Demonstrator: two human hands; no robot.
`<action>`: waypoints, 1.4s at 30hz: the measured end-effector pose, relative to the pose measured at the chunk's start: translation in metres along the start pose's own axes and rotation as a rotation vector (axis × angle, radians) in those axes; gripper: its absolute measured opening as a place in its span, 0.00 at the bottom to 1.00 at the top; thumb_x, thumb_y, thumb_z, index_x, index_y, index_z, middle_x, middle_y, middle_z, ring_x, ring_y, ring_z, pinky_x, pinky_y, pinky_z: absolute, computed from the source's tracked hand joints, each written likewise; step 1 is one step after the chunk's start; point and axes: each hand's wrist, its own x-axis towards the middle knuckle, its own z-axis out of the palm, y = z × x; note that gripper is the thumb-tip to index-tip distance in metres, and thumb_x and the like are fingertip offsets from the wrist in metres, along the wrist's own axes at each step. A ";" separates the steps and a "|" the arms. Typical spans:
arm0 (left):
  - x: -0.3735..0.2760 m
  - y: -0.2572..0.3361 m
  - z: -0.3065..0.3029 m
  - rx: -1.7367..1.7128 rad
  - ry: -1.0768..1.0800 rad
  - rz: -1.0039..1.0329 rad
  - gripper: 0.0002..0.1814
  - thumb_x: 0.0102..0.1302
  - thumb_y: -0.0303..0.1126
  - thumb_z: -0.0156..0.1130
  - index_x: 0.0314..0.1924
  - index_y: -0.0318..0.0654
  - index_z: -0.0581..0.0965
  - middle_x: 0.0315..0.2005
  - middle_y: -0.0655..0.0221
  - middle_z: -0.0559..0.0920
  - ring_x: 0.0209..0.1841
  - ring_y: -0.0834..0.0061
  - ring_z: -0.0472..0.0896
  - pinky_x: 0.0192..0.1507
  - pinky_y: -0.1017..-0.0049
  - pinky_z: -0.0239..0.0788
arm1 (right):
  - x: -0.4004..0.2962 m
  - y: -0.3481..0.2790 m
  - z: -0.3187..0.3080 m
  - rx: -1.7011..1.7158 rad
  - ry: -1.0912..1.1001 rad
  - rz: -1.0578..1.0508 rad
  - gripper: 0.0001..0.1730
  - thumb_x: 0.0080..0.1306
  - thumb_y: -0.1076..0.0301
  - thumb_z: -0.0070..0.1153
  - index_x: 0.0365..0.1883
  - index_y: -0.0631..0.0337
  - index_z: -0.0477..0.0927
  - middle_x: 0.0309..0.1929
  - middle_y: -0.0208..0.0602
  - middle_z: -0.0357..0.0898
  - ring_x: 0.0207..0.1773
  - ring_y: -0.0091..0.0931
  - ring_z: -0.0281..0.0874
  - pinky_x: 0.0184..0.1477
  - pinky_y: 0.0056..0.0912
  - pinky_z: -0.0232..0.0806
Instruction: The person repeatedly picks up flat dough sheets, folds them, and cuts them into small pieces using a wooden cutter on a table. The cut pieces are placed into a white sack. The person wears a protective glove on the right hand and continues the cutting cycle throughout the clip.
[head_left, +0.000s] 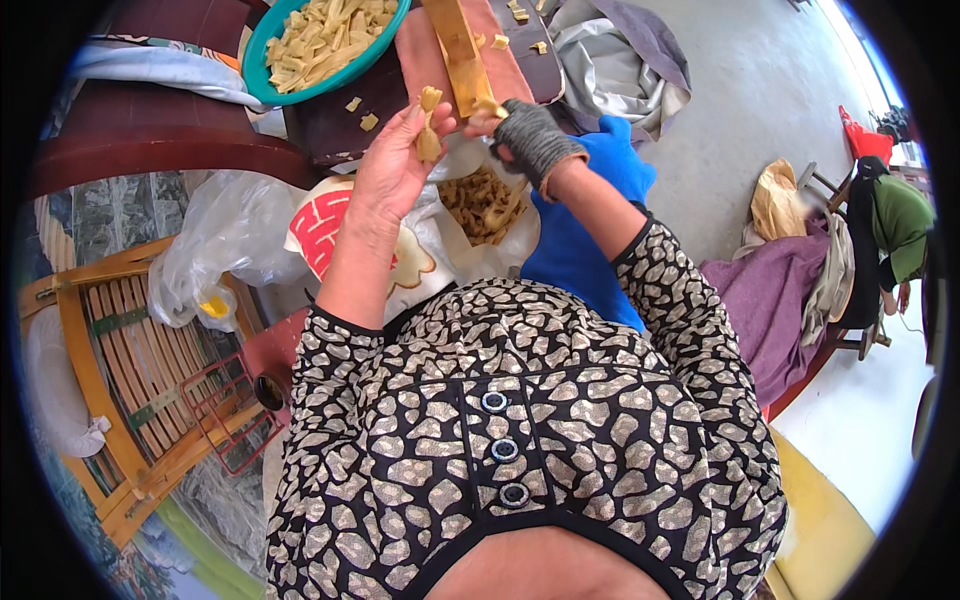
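Between the thumb and fingers of my left hand (390, 146) is a twisted yellow piece (429, 142), pinched narrow in its middle, perhaps tofu skin. My right hand (529, 135), in a grey fingerless knit glove, has its fingertips around another small yellow strip (491, 109) at the near end of a wooden bar (466, 71). The glove and motion blur partly hide that grip. Under the bar lies a salmon-pink cloth (424, 56). Below both hands, a white-lined bag (525, 240) holds many twisted, darker yellow-brown pieces (480, 202).
A teal basin (255, 71) of flat yellow strips stands at upper left, and loose bits (367, 122) lie on the dark tabletop (322, 131). Clear plastic bags (217, 240) and a slatted wooden chair (142, 330) are at left. Blue fabric (577, 255) is beneath my right arm. Another person (896, 225) is far right.
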 end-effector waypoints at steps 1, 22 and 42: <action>-0.002 -0.003 0.001 -0.074 -0.001 0.013 0.12 0.66 0.34 0.53 0.49 0.41 0.72 0.43 0.67 0.79 0.44 0.73 0.77 0.49 0.70 0.69 | 0.001 0.011 0.005 -0.154 -0.072 -0.237 0.20 0.50 0.52 0.62 0.26 0.61 0.77 0.13 0.34 0.71 0.16 0.25 0.70 0.19 0.31 0.61; -0.009 -0.002 -0.003 -0.028 0.079 0.081 0.14 0.69 0.39 0.49 0.30 0.37 0.71 0.24 0.70 0.73 0.28 0.77 0.72 0.36 0.76 0.67 | -0.049 -0.015 0.050 -0.350 -0.136 -0.355 0.16 0.60 0.57 0.46 0.21 0.59 0.73 0.13 0.33 0.73 0.19 0.31 0.73 0.27 0.34 0.64; 0.019 0.006 0.024 0.363 0.031 0.143 0.09 0.60 0.36 0.62 0.36 0.40 0.75 0.23 0.78 0.75 0.24 0.88 0.70 0.28 0.87 0.62 | -0.004 -0.025 -0.005 -0.014 0.202 -0.317 0.17 0.54 0.60 0.64 0.35 0.63 0.77 0.18 0.30 0.72 0.17 0.17 0.67 0.20 0.20 0.62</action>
